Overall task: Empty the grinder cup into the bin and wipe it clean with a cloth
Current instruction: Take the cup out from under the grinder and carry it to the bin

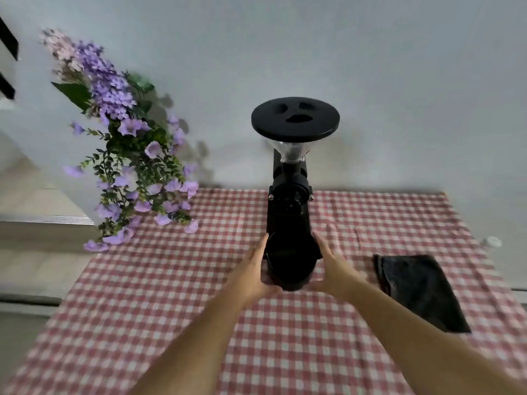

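Both hands [293, 266] round grinder cup [289, 263], dark cloth [419, 289] right (flowers [125, 143] left)

The checked tablecloth [285, 337] lies bare in front of the grinder [289, 195]. A dark folded cloth [419, 289] occupies the right side, and purple flowers [128, 166] overhang the back left corner.

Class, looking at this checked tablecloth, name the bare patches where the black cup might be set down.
Bare: the checked tablecloth left of the left hand, below the purple flowers; also behind the dark folded cloth. Crowded: around the black grinder, where both hands, right hand included, hold the black cup.
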`<state>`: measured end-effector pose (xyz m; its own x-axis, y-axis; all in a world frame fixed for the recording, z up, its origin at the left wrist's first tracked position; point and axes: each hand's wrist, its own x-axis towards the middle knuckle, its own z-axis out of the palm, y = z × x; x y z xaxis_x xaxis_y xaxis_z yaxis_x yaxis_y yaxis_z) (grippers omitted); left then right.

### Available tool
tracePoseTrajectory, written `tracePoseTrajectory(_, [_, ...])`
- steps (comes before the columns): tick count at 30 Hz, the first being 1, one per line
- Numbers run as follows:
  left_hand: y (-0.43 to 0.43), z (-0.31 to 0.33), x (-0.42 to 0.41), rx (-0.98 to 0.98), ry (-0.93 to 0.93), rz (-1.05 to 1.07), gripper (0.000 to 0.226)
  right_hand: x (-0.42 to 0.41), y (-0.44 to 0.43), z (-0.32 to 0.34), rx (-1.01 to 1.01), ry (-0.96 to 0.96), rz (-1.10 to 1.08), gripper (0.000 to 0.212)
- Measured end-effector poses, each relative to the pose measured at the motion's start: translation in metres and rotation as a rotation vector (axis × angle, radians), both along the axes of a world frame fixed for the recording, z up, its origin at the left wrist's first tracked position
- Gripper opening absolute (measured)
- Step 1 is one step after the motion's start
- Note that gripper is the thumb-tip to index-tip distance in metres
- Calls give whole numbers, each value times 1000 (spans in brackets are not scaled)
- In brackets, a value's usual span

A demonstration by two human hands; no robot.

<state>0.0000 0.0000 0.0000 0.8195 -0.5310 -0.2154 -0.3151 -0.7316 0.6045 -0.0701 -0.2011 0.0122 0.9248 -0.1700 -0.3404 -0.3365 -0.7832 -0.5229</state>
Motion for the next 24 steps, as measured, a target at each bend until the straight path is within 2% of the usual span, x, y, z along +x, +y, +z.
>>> tracePoseTrajectory(2, [-7, -6, 2, -96, 38, 26, 128, 8, 2, -8, 17, -24, 0, 128])
tracePoseTrajectory(5, [-13, -15, 0, -180, 65, 91, 121, 10, 5, -14, 126, -54, -80, 117])
tracePoseTrajectory(9, [-18, -17, -1, -229, 37, 155, 102, 8, 8, -15, 148, -123, -59, 111])
tracePoseTrajectory(12, [-19, -12, -2, -243, 67, 166, 106, 8, 7, -13, 208, -116, -79, 112])
tracePoseTrajectory(18, [-15, 16, -2, -237, 76, 110, 118, 5, 6, 6, 272, -161, -125, 119])
tracePoseTrajectory(24, [-26, 27, -23, -195, 34, -56, 115, -40, 9, 24, 259, -211, -248, 118])
